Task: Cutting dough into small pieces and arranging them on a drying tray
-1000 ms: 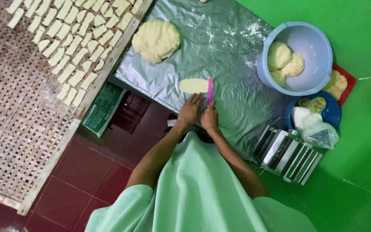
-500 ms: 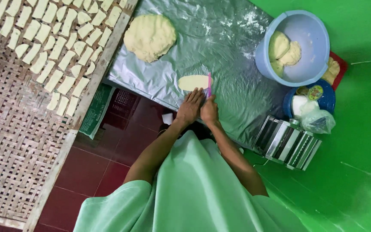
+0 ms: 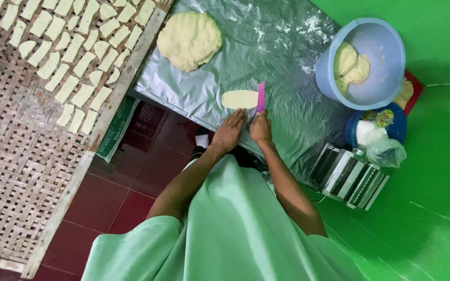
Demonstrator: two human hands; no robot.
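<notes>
A flat oval piece of pale dough (image 3: pixel 239 99) lies on the silvery plastic sheet (image 3: pixel 282 62) covering the table. My right hand (image 3: pixel 261 128) holds a pink cutter (image 3: pixel 260 97) upright against the dough's right end. Just to its left, my left hand (image 3: pixel 229 132) rests flat on the sheet below the dough, fingers stretched toward it. A big round mound of dough (image 3: pixel 189 40) sits farther back on the sheet.
A woven bamboo tray (image 3: pixel 22 156) at left carries several cut dough strips (image 3: pixel 71 49). A blue basin (image 3: pixel 363 62) with dough lumps stands at right. Below it are a blue bowl with a plastic bag (image 3: pixel 378 135) and a metal dough roller machine (image 3: pixel 348 177). Red floor tiles show underneath.
The view has shifted slightly; my hands, the cutter and the dough piece keep the same arrangement, the cutter still at the dough's right end.
</notes>
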